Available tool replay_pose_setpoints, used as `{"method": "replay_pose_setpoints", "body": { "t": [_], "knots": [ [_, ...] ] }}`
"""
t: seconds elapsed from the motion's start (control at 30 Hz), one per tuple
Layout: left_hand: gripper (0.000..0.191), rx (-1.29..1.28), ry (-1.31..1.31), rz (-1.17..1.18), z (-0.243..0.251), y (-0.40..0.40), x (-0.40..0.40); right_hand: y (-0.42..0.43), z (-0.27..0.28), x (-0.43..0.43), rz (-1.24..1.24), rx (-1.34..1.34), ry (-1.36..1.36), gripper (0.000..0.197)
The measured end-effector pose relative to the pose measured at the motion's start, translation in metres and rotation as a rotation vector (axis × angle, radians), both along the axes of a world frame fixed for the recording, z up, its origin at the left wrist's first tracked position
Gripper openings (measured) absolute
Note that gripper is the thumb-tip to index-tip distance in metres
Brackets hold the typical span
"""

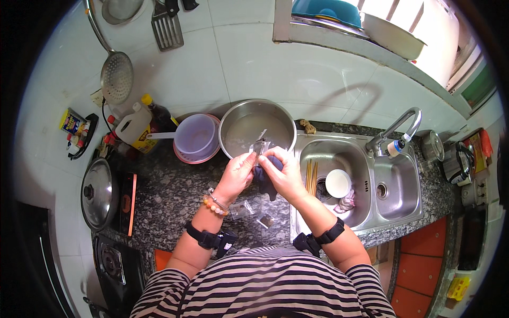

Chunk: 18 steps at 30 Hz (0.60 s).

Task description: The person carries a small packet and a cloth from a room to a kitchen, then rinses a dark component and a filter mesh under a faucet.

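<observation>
My left hand (237, 175) and my right hand (283, 171) meet over the counter, just in front of a large steel basin (256, 109). Between their fingertips they pinch a small clear plastic packet (260, 147) with something dark in it. A dark blue cloth (265, 187) hangs beneath, partly covered by my right hand; which fingers hold it is unclear. The basin contains cloudy liquid. On the granite counter below my hands lie a clear plastic packet (241, 210) and a small packet with dark contents (266, 220).
Left of the basin stand a lilac plastic colander (195, 135), bottles and a lidded pan (96, 194). To the right, the steel double sink (372, 179) holds chopsticks (311, 177), a white bowl (338, 183) and a crumpled cloth (345, 202). The faucet (397, 127) arches over it.
</observation>
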<state>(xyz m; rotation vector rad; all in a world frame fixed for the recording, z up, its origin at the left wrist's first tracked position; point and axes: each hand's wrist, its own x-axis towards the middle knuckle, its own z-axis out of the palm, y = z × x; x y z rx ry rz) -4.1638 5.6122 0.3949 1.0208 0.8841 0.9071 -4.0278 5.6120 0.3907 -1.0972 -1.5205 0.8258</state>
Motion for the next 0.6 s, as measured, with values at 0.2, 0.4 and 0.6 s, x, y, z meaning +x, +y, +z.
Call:
{"method": "replay_pose_setpoints", "body": {
  "t": [0.2, 0.4, 0.6],
  "knots": [
    [0.027, -0.026, 0.01, 0.183, -0.016, 0.003, 0.007, 0.008, -0.006, -0.009, -0.14, 0.135, -0.136, 0.01],
    [0.026, 0.357, 0.332, 0.265, -0.026, 0.012, 0.009, 0.011, -0.03, -0.009, -0.192, 0.006, -0.118, 0.013],
    [0.029, -0.043, 0.05, 0.05, -0.017, 0.018, 0.003, 0.014, -0.038, -0.009, -0.162, -0.339, 0.143, 0.014]
  ]
}}
